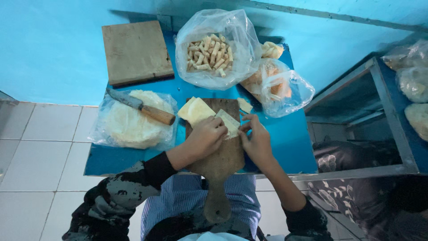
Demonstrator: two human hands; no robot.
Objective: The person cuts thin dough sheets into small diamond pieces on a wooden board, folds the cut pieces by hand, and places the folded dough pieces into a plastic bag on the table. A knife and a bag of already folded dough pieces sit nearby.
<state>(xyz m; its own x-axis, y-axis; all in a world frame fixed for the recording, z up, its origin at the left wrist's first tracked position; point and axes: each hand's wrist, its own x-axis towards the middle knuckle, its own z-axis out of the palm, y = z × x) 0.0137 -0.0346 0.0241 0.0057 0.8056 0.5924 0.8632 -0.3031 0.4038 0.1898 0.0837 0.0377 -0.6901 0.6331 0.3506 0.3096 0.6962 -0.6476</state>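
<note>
A paddle-shaped wooden board (223,160) lies on the small blue table (290,147) in front of me. On it rest pale wedge-shaped dough sheets (196,110). My left hand (206,136) is curled over a small pale dough piece (228,121) at the board's middle. My right hand (255,139) pinches the same piece from the right side. Both hands touch it together.
A knife with a wooden handle (145,108) lies on a plastic bag of round dough sheets (131,122) at left. A square wooden board (136,51) sits behind. An open bag of small rolled pieces (209,53) and another bag (278,87) stand at the back. A metal shelf (388,116) is at right.
</note>
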